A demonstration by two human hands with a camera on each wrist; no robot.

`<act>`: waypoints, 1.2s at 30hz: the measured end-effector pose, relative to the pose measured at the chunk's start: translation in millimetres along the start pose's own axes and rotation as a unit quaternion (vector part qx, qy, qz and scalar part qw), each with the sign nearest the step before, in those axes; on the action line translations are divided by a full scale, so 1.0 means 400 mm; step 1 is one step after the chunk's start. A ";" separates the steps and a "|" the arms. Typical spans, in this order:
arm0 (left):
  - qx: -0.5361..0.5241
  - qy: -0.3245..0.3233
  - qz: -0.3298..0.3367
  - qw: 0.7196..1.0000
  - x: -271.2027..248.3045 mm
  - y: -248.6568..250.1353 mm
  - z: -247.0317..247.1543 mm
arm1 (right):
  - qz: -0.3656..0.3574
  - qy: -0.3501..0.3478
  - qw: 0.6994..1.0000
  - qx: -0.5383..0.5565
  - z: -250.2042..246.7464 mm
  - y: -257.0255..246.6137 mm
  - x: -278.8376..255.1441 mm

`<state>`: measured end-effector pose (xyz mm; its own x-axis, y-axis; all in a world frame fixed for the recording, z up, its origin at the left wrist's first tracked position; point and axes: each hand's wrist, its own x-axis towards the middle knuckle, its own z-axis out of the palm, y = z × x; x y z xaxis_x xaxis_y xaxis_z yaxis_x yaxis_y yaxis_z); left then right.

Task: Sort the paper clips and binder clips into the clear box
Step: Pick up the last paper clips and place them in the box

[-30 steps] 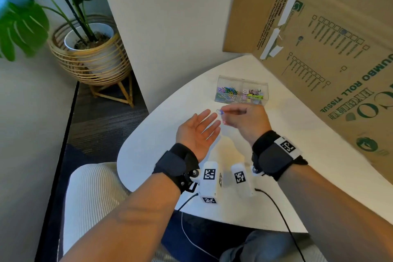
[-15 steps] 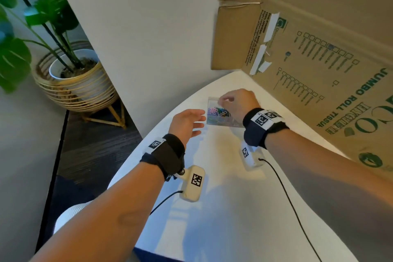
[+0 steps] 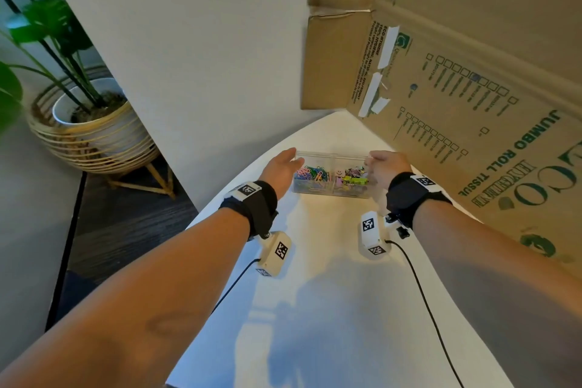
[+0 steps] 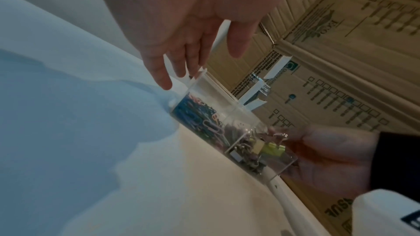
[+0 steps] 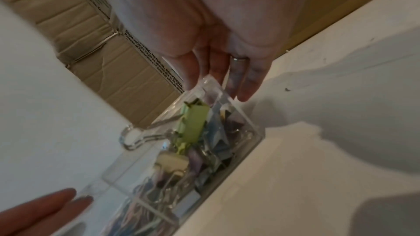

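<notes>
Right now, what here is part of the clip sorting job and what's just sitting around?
Job:
clear box
paper clips, left compartment
binder clips, right compartment
left hand and right hand, at the box's ends

Not the job:
cardboard box
potted plant
table

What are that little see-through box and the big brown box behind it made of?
The clear box looks like hard, glossy plastic: its contents show through and its edges catch light. The big brown box is matte corrugated cardboard, with printed text, creases and ridges showing.
</notes>
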<state>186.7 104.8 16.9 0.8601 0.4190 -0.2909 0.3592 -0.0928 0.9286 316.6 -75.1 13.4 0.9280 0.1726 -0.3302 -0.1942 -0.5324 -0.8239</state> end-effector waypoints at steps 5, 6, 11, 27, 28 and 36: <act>-0.047 -0.005 -0.003 0.999 0.012 0.017 -0.016 | -0.038 0.006 0.997 0.061 0.005 0.011 0.003; -0.042 -0.010 -0.008 0.999 0.015 0.016 -0.016 | -0.034 0.006 0.996 0.080 0.010 0.014 0.002; -0.067 -0.035 -0.033 0.997 0.025 0.010 -0.016 | -0.035 -0.015 0.992 0.119 0.017 0.017 -0.017; -0.208 0.006 0.045 0.977 0.018 0.025 -0.057 | -0.045 0.003 0.982 0.185 0.031 0.011 -0.013; -0.210 0.000 0.046 0.977 0.014 0.031 -0.056 | -0.052 0.006 0.983 0.174 0.030 0.007 -0.017; 0.072 -0.002 0.102 0.992 -0.009 0.026 -0.020 | -0.110 0.016 0.994 0.010 -0.012 0.001 -0.038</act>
<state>184.4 109.4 29.6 0.9215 0.3747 -0.1020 0.2257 -0.3030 0.9259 303.8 -81.9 20.1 0.9583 0.2560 -0.1269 0.0082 -0.4688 -0.8833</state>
